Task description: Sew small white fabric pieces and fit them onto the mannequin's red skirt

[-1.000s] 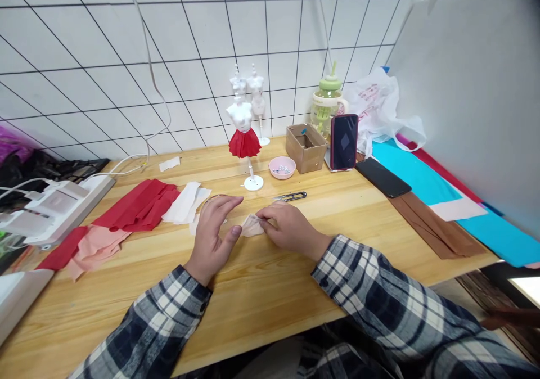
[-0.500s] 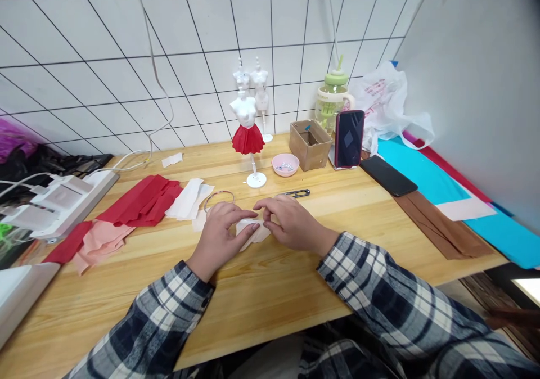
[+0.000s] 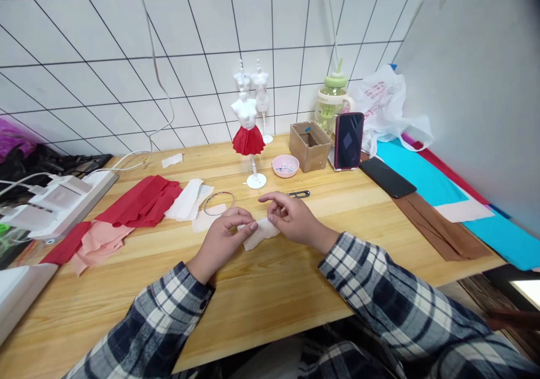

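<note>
A small pale piece of cloth (image 3: 261,234) lies on the wooden table (image 3: 270,289) between my two hands. My left hand (image 3: 223,238) pinches its left end with thumb and fingers closed. My right hand (image 3: 295,217) holds the right end, its fingers curled, with the index finger lifted a little. A thin metal ring (image 3: 218,203) lies just beyond my left hand, and small thread snips (image 3: 297,194) lie just beyond my right hand. A white miniature mannequin in a red pleated skirt (image 3: 247,138) stands on its stand behind them.
Red, pink and white cloth pieces (image 3: 135,204) lie at the left, near a power strip (image 3: 54,199). A pink dish (image 3: 285,165), cardboard box (image 3: 309,144), upright phone (image 3: 348,140), flat phone (image 3: 387,176), bottle (image 3: 332,102) and coloured fabric sheets (image 3: 426,182) fill the right.
My left hand has gone from lying flat with spread fingers to pinching the cloth. The cloth has been opened out a little between both hands, and the ring is now uncovered.
</note>
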### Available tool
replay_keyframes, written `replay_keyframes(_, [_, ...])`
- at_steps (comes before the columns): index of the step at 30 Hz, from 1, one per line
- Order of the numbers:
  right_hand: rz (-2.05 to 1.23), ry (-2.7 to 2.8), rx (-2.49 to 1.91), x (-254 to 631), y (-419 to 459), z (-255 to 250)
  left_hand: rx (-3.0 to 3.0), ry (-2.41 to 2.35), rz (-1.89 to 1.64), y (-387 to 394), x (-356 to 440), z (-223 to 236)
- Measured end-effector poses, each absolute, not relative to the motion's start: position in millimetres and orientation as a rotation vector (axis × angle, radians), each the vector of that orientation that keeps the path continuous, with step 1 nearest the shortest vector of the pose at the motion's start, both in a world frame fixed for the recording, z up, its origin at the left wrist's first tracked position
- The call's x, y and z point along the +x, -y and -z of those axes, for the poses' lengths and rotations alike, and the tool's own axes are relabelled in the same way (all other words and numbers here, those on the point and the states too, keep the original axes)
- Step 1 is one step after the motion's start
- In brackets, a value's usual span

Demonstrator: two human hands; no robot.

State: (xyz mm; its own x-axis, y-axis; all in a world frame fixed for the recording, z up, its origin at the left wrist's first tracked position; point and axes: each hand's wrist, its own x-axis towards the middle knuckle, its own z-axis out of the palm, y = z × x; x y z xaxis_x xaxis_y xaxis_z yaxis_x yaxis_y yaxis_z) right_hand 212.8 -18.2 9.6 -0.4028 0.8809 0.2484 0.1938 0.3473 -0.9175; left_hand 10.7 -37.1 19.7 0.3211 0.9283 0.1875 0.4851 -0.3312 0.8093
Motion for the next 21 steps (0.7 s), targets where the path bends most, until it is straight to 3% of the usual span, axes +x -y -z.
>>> replay_keyframes(11, [-1.211, 1.719, -0.985, 211.1, 15.4, -7.3, 1.794, -1.161, -0.838, 39.3, 11.8, -23.5])
replay_keyframes(17, [-0.523, 1.914, -1.002, 211.7, 21.0, -12.6, 1.786, -1.260, -0.873, 38.1, 12.2, -20.3])
replay_keyframes(21, [-0.381, 2.069, -0.977, 207.0, 28.6, -13.1, 1.768, -1.338, -0.891, 37.8, 12.2, -17.5])
